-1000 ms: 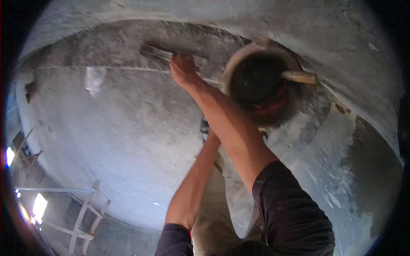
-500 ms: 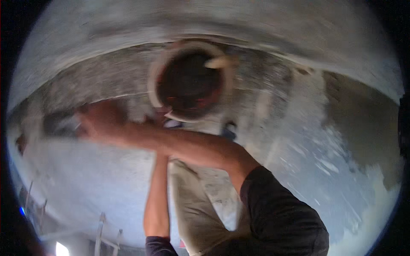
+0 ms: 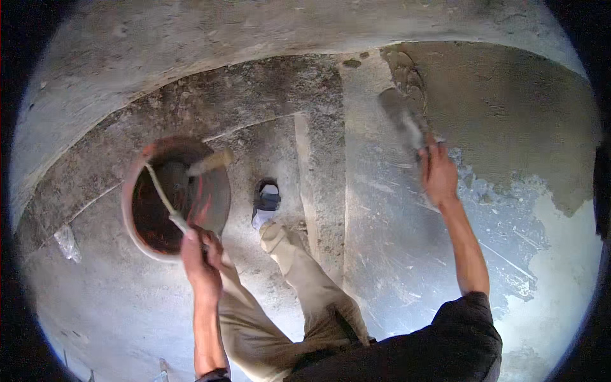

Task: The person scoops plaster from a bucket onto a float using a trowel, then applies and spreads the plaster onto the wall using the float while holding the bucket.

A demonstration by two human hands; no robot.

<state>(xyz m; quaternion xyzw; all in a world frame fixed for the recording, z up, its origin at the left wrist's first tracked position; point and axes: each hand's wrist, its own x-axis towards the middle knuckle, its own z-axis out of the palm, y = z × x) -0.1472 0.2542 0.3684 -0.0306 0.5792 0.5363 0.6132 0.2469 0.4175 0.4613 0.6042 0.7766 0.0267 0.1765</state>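
My left hand [image 3: 202, 267] grips the white handle [image 3: 177, 221] of a round bucket [image 3: 219, 197], which has a dark, red-streaked inside and a short wooden handle [image 3: 216, 160] sticking out of it. Over on the right, my right hand [image 3: 438, 175] is closed on a metal trowel [image 3: 398, 111]. The trowel's blurred blade lies over a ridge of wet grey mortar [image 3: 404, 67] at the edge of a darker mortar coat [image 3: 509, 108]; whether it touches cannot be told.
My sandalled foot [image 3: 267, 200] is on rough, stained concrete [image 3: 324, 146] right of the bucket. A pale curved concrete band [image 3: 191, 32] runs along the top. A crumpled clear plastic piece [image 3: 67, 245] lies at the left, and a whitish, scraped surface [image 3: 382, 254] spreads at the right.
My right hand has swung from the left, across my left arm, to the upper right with the trowel. The bucket has moved to the left in view, with my left hand on its handle.
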